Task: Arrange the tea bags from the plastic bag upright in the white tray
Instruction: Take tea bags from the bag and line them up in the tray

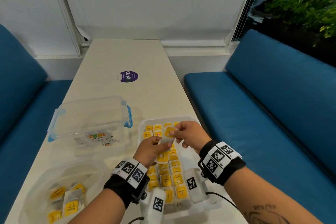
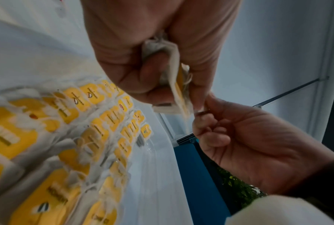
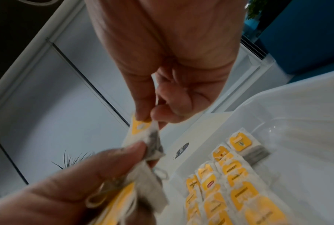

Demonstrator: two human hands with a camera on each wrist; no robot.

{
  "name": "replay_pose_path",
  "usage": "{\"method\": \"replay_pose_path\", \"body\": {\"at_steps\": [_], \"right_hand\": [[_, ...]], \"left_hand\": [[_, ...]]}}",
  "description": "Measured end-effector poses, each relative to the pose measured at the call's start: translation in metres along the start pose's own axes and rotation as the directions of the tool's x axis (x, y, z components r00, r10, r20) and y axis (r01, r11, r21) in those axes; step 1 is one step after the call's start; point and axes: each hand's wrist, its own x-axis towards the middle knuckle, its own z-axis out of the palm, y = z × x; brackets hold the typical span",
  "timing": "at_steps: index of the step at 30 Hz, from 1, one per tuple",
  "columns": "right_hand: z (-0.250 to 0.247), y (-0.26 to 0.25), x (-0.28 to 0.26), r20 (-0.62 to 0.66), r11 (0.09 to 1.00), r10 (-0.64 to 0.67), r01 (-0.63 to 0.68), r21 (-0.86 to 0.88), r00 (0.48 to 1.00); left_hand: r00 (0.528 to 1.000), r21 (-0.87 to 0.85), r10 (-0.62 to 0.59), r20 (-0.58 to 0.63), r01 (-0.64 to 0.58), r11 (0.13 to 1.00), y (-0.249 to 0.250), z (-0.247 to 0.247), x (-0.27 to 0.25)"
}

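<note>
Over the white tray (image 1: 140, 127), both hands meet. My left hand (image 1: 163, 143) grips a small bundle of tea bags (image 2: 175, 89) between thumb and fingers. My right hand (image 1: 173, 132) pinches the top edge of one tea bag (image 3: 141, 126), a white pouch with a yellow tag, at the top of that bundle. Rows of yellow-tagged tea bags (image 1: 174, 178) stand packed in the tray, filling its near and middle part; the far right corner (image 3: 301, 137) is bare. The plastic bag (image 1: 61, 185) lies at the lower left with several tea bags inside.
A clear plastic box (image 1: 91, 120) with blue latches stands left of the tray. A purple round sticker (image 1: 129, 76) marks the table farther back. Blue benches (image 1: 263, 114) flank the table on both sides.
</note>
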Motion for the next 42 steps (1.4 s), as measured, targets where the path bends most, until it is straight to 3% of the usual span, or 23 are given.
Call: {"method": "replay_pose_path", "body": {"at_steps": [4, 7, 9, 14, 17, 27, 31, 35, 37, 39, 41, 42], "right_hand": [[-0.011, 0.003, 0.012, -0.218, 0.983, -0.081, 0.042, -0.179, 0.973], [-0.023, 0.008, 0.026, -0.303, 0.932, -0.091, -0.026, -0.362, 0.949], [-0.028, 0.009, 0.034, -0.298, 0.865, -0.055, -0.104, -0.491, 0.953], [-0.023, 0.013, 0.056, -0.136, 0.671, 0.136, -0.192, -0.716, 0.981], [-0.016, 0.022, 0.068, -0.092, 0.604, 0.211, -0.203, -0.771, 0.973], [-0.010, 0.038, 0.102, -0.140, 0.553, 0.209, -0.235, -0.799, 0.968], [-0.006, 0.043, 0.102, -0.199, 0.607, 0.099, -0.217, -0.765, 0.975], [-0.008, 0.040, 0.092, -0.235, 0.726, 0.057, -0.202, -0.657, 0.970], [-0.008, 0.029, 0.079, -0.204, 0.754, 0.006, -0.139, -0.642, 0.979], [-0.003, 0.015, 0.059, -0.083, 0.735, -0.036, -0.030, -0.677, 0.996], [0.007, 0.003, 0.033, 0.188, 0.699, 0.015, 0.124, -0.704, 0.982], [0.015, -0.002, 0.019, 0.338, 0.675, 0.086, 0.195, -0.711, 0.937]], "left_hand": [[0.998, -0.007, -0.048, -0.042, 0.047, 0.999, -0.002, -0.007, -0.001], [0.993, -0.093, -0.102, -0.054, 0.097, 0.991, -0.005, -0.011, -0.003], [0.988, -0.185, -0.140, -0.063, 0.127, 0.975, -0.007, -0.013, -0.004], [0.972, -0.473, -0.236, -0.007, 0.205, 0.857, -0.006, -0.014, -0.008], [0.971, -0.498, -0.241, 0.008, 0.213, 0.840, -0.004, -0.018, -0.012], [0.967, -0.517, -0.254, -0.003, 0.216, 0.828, -0.013, -0.026, -0.014], [0.969, -0.490, -0.247, -0.013, 0.209, 0.846, -0.014, -0.026, -0.014], [0.971, -0.473, -0.238, -0.022, 0.199, 0.858, -0.013, -0.026, -0.017], [0.971, -0.475, -0.235, -0.036, 0.190, 0.859, -0.013, -0.027, -0.019], [0.974, -0.474, -0.224, -0.046, 0.176, 0.863, -0.013, -0.029, -0.022], [0.976, -0.468, -0.213, -0.054, 0.164, 0.869, -0.013, -0.030, -0.025], [0.976, -0.461, -0.209, -0.062, 0.158, 0.873, -0.013, -0.031, -0.026]]}}
